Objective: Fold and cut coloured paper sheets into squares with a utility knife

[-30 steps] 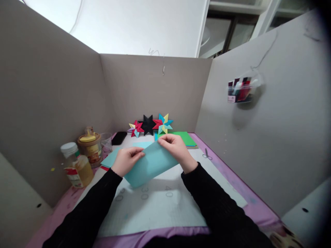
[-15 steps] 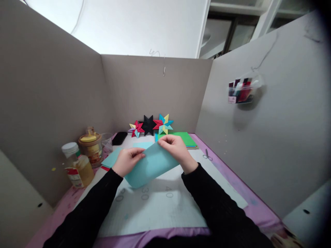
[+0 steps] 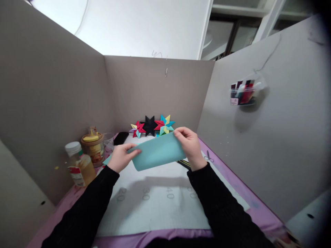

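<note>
A light blue sheet of paper (image 3: 157, 151) hangs above the white work surface, held between both hands. My left hand (image 3: 123, 156) pinches its left edge between thumb and fingers. At the upper right corner, my right hand (image 3: 190, 146) grips the sheet with thumb and fingertips. The paper slants slightly up to the right, and its lower edge curves. Behind it, part of another light blue paper (image 3: 107, 160) shows by my left wrist.
Folded paper stars (image 3: 150, 125) in several colours lean on the back panel. At left stand a bottle of yellowish liquid (image 3: 82, 168), a lidded jar (image 3: 93, 148), a clear cup (image 3: 108, 142) and a black phone (image 3: 121, 138). Scissors (image 3: 209, 157) lie at right; a clear hanging container (image 3: 244, 93) holds items.
Both hands have moved further apart, the right one up and rightward, and the light blue paper is now stretched wider, raised and less tilted. Dark strips now show beside my right wrist.
</note>
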Motion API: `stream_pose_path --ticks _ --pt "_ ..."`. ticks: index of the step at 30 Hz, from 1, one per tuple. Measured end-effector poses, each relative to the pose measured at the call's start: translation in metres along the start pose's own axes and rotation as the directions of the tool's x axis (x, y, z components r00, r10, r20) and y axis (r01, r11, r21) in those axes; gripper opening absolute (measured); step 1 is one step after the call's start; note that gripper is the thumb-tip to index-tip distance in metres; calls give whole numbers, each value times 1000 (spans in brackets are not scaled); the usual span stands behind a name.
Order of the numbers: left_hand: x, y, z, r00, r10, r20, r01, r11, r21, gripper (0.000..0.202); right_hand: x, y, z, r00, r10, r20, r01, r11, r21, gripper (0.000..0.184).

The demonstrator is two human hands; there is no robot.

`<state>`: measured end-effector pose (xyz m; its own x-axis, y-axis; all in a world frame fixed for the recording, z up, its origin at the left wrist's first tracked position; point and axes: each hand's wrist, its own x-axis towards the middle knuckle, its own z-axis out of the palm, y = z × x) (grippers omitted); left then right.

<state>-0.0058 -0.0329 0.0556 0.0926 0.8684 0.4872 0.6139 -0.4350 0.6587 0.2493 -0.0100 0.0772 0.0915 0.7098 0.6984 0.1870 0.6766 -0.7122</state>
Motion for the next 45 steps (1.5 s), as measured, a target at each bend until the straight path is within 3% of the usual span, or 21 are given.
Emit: stream_pose_path --ticks 5,8,14,21,24,29,32,36,40,45 --pt "0 2 -5 982 -161 -100 113 921 -373 31 2 25 -10 991 74 -115 -62 993 105 18" --pt "-1 2 1 976 -189 -107 116 871 -477 33 -7 45 -9 977 150 -151 -128 981 146 21" --pt "-2 0 11 977 -176 -122 118 918 -378 34 -22 77 -7 944 283 -171 -231 935 270 23" --pt "1 -12 22 967 -239 -86 160 835 -526 36 -30 87 -6 930 330 -162 -263 904 337 22" --pt "2 -15 23 970 -223 -96 143 844 -517 40 -32 91 -5 929 336 -158 -275 908 316 24" --pt "1 -10 17 993 -9 -118 -22 966 -256 57 -33 89 -7 935 314 -164 -277 937 215 25" --pt "0 -8 13 996 62 -56 -68 993 -98 42 -32 87 -9 933 319 -164 -286 938 198 24" --pt "1 -11 12 996 83 -19 -84 996 -43 33 -32 86 -10 930 321 -177 -288 939 188 25" --pt "2 -12 15 996 71 -48 -74 995 -65 32 -32 84 -10 931 309 -196 -279 946 166 25" --pt "3 -13 16 997 -32 -71 13 967 -253 34 -33 82 -10 931 302 -206 -268 947 178 23"
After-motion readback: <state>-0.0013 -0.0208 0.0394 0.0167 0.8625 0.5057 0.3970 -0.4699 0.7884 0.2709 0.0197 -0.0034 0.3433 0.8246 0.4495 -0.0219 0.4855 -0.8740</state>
